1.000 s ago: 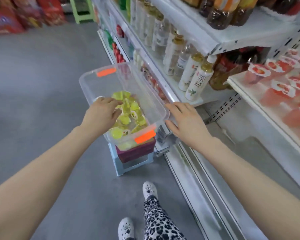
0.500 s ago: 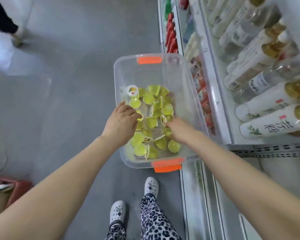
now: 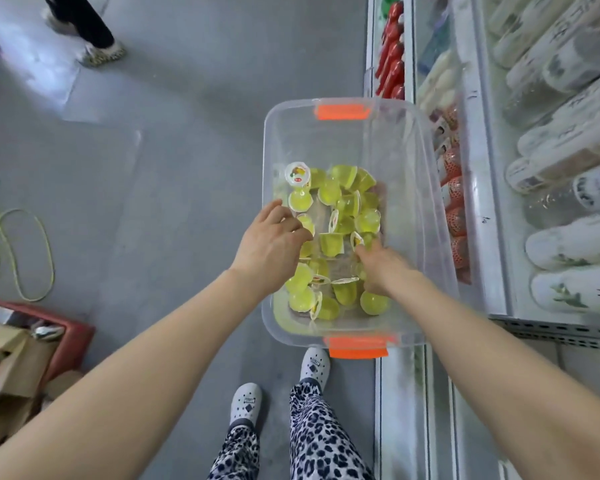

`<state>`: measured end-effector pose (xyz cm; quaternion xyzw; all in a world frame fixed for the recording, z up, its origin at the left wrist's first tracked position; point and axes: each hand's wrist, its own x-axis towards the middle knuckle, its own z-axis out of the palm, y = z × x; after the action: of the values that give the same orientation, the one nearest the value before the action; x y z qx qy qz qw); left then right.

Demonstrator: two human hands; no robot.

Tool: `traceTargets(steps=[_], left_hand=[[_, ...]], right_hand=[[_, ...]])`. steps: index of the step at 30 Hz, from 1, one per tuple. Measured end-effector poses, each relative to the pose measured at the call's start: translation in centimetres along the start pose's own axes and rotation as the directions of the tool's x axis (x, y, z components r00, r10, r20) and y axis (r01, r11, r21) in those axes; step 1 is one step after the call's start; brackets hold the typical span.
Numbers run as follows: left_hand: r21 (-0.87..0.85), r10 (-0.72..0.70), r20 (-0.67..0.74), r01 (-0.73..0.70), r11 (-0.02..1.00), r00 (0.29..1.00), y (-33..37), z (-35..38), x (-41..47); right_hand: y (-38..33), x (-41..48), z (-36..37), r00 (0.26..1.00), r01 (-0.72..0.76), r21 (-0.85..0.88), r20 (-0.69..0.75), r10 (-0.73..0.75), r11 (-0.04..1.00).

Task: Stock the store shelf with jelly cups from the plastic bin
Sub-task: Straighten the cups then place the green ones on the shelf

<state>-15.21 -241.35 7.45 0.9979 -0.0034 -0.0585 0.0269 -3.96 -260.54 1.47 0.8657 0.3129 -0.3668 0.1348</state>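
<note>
Left hand (image 3: 274, 244) and right hand (image 3: 383, 268) reach among jelly cups (image 3: 331, 244) in the bin (image 3: 266, 161); whether either grips a cup cannot be told. Overfull handfuls could drop cups.

Right hand (image 3: 383, 268) fingertips buried among jelly cups (image 3: 340, 216) — grip unreadable; shelf bottles (image 3: 568, 237) blurred, cut by right edge.

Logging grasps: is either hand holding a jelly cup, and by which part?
Cannot tell. The left hand and right hand reach among the jelly cups in the bin; their fingertips are hidden.
</note>
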Motion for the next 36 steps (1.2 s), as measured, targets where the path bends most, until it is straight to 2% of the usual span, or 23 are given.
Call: traceTargets(steps=[4, 8, 13, 16, 20, 24, 27, 29, 31, 36], left_hand=[[0.284, 0.021, 0.295, -0.108, 0.953, 0.955, 1.7, -1.1, 1.0], [0.296, -0.048, 0.454, -0.100, 0.950, 0.889, 3.8, 0.0, 2.8], [0.329, -0.148, 0.623, -0.085, 0.940, 0.768, 4.5, 3.0, 3.5], [0.307, -0.155, 0.629, -0.061, 0.950, 0.762, 4.6, 3.8, 3.7], [0.213, -0.098, 0.639, -0.052, 0.976, 0.763, 4.5, 3.7, 3.8], [0.033, 0.010, 0.709, -0.048, 0.998, 0.705, 4.8, 3.0, 3.6], [-0.033, 0.043, 0.735, -0.028, 0.999, 0.677, 5.1, 2.4, 3.1], [-0.047, 0.060, 0.714, -0.039, 0.998, 0.698, 5.1, 2.2, 2.7], [-0.061, 0.079, 0.660, -0.051, 0.997, 0.747, 5.0, 1.9, 2.3], [-0.080, 0.121, 0.511, -0.093, 0.992, 0.851, 4.7, 0.9, 1.4]], right_hand=[[0.5, -2.6, -1.3, 0.969, 0.068, 0.016, -0.241, -0.062, 0.998], [1.6, -5.1, -2.5, 0.881, 0.084, -0.094, -0.459, -0.118, 0.992], [3.4, -6.5, -2.4, 0.821, 0.107, -0.131, -0.547, -0.162, 0.986], [3.9, -6.4, -1.8, 0.799, 0.132, -0.185, -0.562, -0.215, 0.974], [4.1, -6.1, -1.6, 0.772, 0.167, -0.149, -0.595, -0.223, 0.975], [4.2, -6.0, -1.5, 0.762, 0.176, -0.153, -0.604, -0.233, 0.972], [4.1, -6.1, -1.7, 0.764, 0.179, -0.135, -0.605, -0.224, 0.975], [4.0, -6.2, -1.8, 0.769, 0.175, -0.126, -0.602, -0.215, 0.977], [3.9, -6.4, -1.9, 0.775, 0.170, -0.108, -0.599, -0.200, 0.980], [3.1, -8.4, -2.1, 0.768, 0.159, 0.034, -0.632, -0.102, 0.987]])
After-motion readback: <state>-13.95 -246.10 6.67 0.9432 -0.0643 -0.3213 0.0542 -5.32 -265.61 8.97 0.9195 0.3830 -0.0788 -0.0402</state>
